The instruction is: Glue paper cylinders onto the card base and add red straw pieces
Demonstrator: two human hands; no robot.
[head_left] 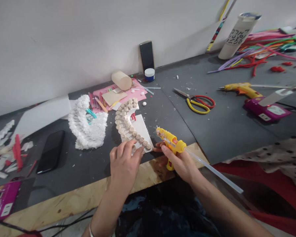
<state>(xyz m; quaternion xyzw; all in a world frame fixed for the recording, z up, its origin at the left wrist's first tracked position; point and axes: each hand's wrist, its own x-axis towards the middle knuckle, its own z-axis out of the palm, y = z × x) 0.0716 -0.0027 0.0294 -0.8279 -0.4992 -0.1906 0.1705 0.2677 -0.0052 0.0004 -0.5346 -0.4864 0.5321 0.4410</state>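
Note:
My right hand (pixel 181 163) grips a yellow glue gun (pixel 171 142) with a clear glue stick trailing from its back; the nozzle points toward a white card (pixel 141 126). On that card runs a curved row of several small wooden discs (pixel 124 123). My left hand (pixel 124 161) rests on the near end of the card, fingers pressed down on the discs there. Both hands hover at the wooden table edge (pixel 148 174).
White ruffled paper piece (pixel 87 126) lies left of the card, a black phone (pixel 51 151) farther left. Pink paper and a cardboard roll (pixel 121 80) sit behind. Scissors (pixel 197 100), a second glue gun (pixel 241 89), a purple power strip (pixel 267 111) and pipe cleaners (pixel 261 46) lie right.

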